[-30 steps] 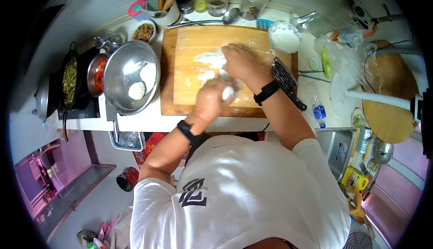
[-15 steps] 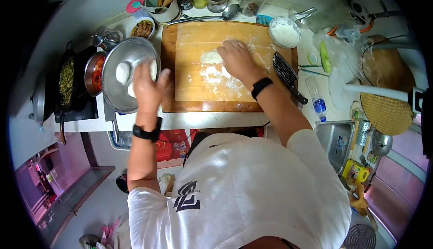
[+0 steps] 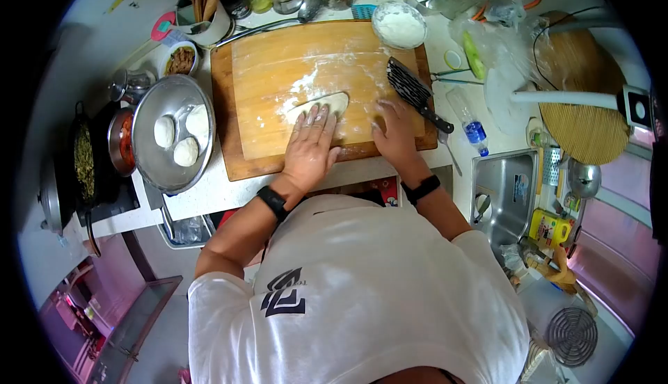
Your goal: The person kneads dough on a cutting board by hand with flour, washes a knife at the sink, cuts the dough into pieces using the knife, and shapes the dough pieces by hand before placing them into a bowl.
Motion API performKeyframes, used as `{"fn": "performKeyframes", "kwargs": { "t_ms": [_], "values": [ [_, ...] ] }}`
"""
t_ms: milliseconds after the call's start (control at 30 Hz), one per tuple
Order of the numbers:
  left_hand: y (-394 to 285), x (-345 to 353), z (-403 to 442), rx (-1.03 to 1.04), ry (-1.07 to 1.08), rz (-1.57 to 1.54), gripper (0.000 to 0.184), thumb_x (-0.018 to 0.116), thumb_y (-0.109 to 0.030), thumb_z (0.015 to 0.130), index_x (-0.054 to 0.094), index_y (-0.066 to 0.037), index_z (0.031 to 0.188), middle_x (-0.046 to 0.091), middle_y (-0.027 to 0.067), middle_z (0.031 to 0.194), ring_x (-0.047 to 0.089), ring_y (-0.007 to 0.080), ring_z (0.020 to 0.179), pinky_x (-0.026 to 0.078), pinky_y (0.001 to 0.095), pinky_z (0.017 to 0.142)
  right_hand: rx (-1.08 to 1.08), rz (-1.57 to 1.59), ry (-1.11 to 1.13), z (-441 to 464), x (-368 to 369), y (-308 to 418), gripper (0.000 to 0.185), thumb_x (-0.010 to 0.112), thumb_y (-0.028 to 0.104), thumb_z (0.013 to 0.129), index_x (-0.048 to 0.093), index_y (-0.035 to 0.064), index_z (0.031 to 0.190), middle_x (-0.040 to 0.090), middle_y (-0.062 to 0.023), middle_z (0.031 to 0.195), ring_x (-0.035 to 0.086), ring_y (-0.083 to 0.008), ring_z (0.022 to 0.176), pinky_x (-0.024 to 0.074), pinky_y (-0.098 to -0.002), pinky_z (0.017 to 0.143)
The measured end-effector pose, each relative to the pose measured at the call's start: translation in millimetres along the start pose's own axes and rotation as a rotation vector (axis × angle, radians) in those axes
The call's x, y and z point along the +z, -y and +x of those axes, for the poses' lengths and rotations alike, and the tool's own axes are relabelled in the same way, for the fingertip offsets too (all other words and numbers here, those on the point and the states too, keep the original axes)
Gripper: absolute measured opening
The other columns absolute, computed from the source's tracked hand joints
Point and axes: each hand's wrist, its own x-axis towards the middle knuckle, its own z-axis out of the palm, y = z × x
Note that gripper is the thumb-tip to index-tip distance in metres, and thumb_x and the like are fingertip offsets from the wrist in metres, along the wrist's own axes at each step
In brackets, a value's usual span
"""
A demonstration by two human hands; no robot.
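My left hand [image 3: 310, 142] lies flat with its fingers stretched over a flattened oval piece of dough [image 3: 339, 103] on the floured wooden board [image 3: 278, 57]. The far end of the dough shows past the fingertips. To the right, my right hand [image 3: 396, 137] is low over the board, thumb and fingers apart, and nothing shows in it. A cleaver [image 3: 410, 86] with a black handle lies just beyond that hand. Left of the board, a steel bowl [image 3: 149, 168] holds three pieces of dough, among them a round dough ball [image 3: 186, 152].
A bowl of flour [image 3: 399, 25] stands at the board's far right corner. Behind the board lies a metal ladle [image 3: 309, 8]. A small bowl of brown food [image 3: 181, 60] and a pan of greens [image 3: 84, 161] are at left. A bottle [image 3: 476, 132] lies near the sink [image 3: 511, 224].
My left hand has left the steel bowl and come down on the dough. My right hand has moved off the dough toward the board's near right side. The view has shifted.
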Motion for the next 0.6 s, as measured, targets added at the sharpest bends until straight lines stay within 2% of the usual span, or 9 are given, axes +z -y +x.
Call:
{"fn": "performKeyframes", "kwargs": {
  "t_ms": [33, 67, 100, 167, 200, 300, 367, 500, 600],
  "values": [
    [0, 12, 6, -0.028, 0.022, -0.009, 0.069, 0.071, -0.027, 0.089, 0.047, 0.003, 0.147, 0.046, 0.0272, 0.152, 0.037, 0.0426, 0.146, 0.024, 0.0534, 0.123, 0.004, 0.0, -0.01, -8, -6, -5, 0.046, 0.068, 0.007, 0.081, 0.059, 0.001, 0.125, 0.059, -0.0225, 0.129, 0.054, -0.043, 0.122, 0.044, -0.0482, 0.106],
    [3, 22, 13, -0.031, 0.08, 0.136, 0.079, 0.065, -0.041, 0.094, 0.038, 0.005, 0.152, 0.042, 0.0285, 0.155, 0.034, 0.0434, 0.148, 0.017, 0.0543, 0.125, 0.001, -0.009, -0.027, -16, -11, -9, 0.044, 0.068, 0.007, 0.081, 0.059, 0.0004, 0.123, 0.059, -0.0229, 0.127, 0.055, -0.0437, 0.12, 0.045, -0.0484, 0.104],
    [8, 29, 22, -0.02, 0.081, 0.14, 0.079, 0.065, -0.041, 0.094, 0.038, 0.005, 0.152, 0.042, 0.0285, 0.155, 0.034, 0.0434, 0.148, 0.017, 0.0543, 0.125, -0.003, -0.019, -0.043, -22, -14, -13, 0.043, 0.068, 0.007, 0.08, 0.058, -0.0002, 0.122, 0.06, -0.0233, 0.126, 0.055, -0.0445, 0.118, 0.0461, -0.0485, 0.102],
    [16, 43, 46, -0.082, -0.07, 0.211, 0.081, 0.059, -0.049, 0.097, 0.037, 0.005, 0.153, 0.042, 0.0286, 0.154, 0.035, 0.0441, 0.147, 0.017, 0.0555, 0.124, 0.041, -0.017, -0.058, -32, -13, -23, 0.043, 0.068, 0.007, 0.08, 0.059, -0.0007, 0.121, 0.06, -0.0231, 0.125, 0.055, -0.044, 0.118, 0.0457, -0.0484, 0.103],
    [23, 48, 59, -0.108, -0.066, 0.241, 0.082, 0.053, -0.056, 0.099, 0.038, 0.004, 0.153, 0.044, 0.0285, 0.153, 0.036, 0.0435, 0.147, 0.019, 0.0556, 0.123, 0.083, -0.016, -0.061, -39, -13, -28, 0.042, 0.069, 0.007, 0.079, 0.06, -0.0012, 0.12, 0.06, -0.023, 0.125, 0.055, -0.0435, 0.118, 0.0453, -0.0483, 0.103],
    [46, 47, 106, -0.183, -0.002, 0.301, 0.081, 0.05, -0.059, 0.099, 0.042, 0.002, 0.151, 0.046, 0.0284, 0.152, 0.038, 0.0426, 0.146, 0.022, 0.0557, 0.122, 0.045, -0.055, -0.062, -45, -9, -39, 0.039, 0.07, 0.006, 0.078, 0.062, -0.0001, 0.115, 0.06, -0.021, 0.124, 0.055, -0.0416, 0.118, 0.0444, -0.048, 0.103],
    [69, 48, 140, -0.295, 0.096, 0.31, 0.088, 0.039, -0.069, 0.099, 0.039, 0.0, 0.154, 0.041, 0.0277, 0.156, 0.033, 0.0395, 0.149, 0.02, 0.0556, 0.122, 0.071, -0.034, -0.065, -43, -11, -38, 0.038, 0.07, 0.006, 0.078, 0.063, 0.0004, 0.114, 0.06, -0.0201, 0.125, 0.055, -0.0408, 0.118, 0.0433, -0.048, 0.104],
    [84, 62, 159, -0.258, 0.025, 0.403, 0.085, 0.039, -0.068, 0.099, 0.042, -0.002, 0.151, 0.04, 0.0279, 0.156, 0.036, 0.0422, 0.147, 0.025, 0.0562, 0.12, 0.117, 0.031, -0.035, -42, -12, -44, 0.036, 0.072, 0.008, 0.077, 0.064, 0.0019, 0.112, 0.059, -0.0189, 0.125, 0.055, -0.0401, 0.118, 0.0418, -0.0477, 0.105],
    [38, 39, 111, -0.062, -0.045, 0.32, 0.071, 0.057, -0.051, 0.098, 0.045, -0.005, 0.15, 0.047, 0.029, 0.15, 0.04, 0.0441, 0.143, 0.028, 0.0572, 0.119, 0.113, 0.069, -0.057, -44, -7, -50, 0.037, 0.073, 0.008, 0.076, 0.065, 0.0024, 0.111, 0.059, -0.0188, 0.125, 0.055, -0.0398, 0.118, 0.0416, -0.0479, 0.105]
  ]
}}
